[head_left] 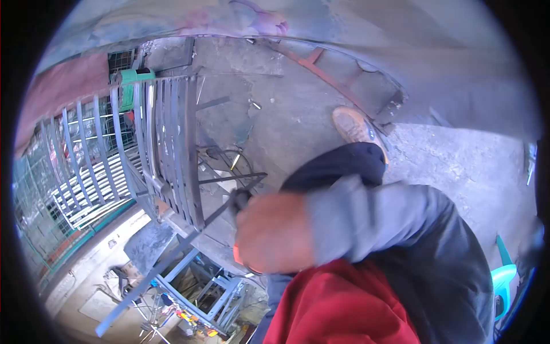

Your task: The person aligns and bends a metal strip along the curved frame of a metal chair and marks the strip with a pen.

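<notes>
My right hand (272,232), in a grey sleeve (366,221), is smeared by motion in the middle of the view. It appears closed around a black and orange tool (242,199), mostly hidden by the hand; black shows at its far side and orange beneath. Beside it, a long flat metal bar (154,272) slants down to the lower left; whether the tool touches it I cannot tell. Just beyond the hand is a dark metal piece (232,178). My left hand is not in view.
A metal railing with upright bars (192,149) stands at left. Below it, a blue-grey metal frame (215,304) sits near scattered tools (189,318). A rusty metal frame (326,71) lies on the concrete floor (286,97) near my shoe (350,123). A turquoise plastic chair (503,281) is at right.
</notes>
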Action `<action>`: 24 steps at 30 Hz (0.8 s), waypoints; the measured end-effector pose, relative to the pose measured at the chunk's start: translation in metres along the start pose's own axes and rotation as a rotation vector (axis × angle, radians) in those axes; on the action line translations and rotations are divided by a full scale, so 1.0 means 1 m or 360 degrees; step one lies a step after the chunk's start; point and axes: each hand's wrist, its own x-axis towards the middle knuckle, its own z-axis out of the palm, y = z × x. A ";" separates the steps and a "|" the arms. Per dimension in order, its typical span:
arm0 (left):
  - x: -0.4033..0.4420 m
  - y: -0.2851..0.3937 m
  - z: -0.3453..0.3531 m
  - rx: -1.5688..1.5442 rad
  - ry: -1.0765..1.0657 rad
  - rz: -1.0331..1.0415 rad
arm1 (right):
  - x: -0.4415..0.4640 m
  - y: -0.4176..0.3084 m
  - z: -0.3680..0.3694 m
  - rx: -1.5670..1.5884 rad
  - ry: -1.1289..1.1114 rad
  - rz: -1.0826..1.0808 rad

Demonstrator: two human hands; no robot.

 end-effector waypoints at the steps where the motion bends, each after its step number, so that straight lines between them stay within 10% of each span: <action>1: 0.022 -0.012 -0.008 -0.0461 0.0177 0.0140 | -0.023 0.041 -0.012 0.0231 0.0313 -0.0126; 3: 0.056 0.040 -0.026 -0.0118 0.0368 0.0757 | -0.061 0.124 -0.043 0.0442 0.0236 0.0059; 7: 0.132 0.105 -0.009 0.0213 0.0527 0.1351 | -0.136 0.306 0.011 -0.0045 0.0737 0.1682; 13: 0.188 0.169 0.065 -0.0855 -0.0140 0.1292 | -0.126 0.402 0.046 -0.0012 0.0945 0.1771; 24: 0.203 0.171 0.089 -0.0706 0.0269 0.0952 | -0.050 0.422 0.027 -0.0742 0.0847 0.1681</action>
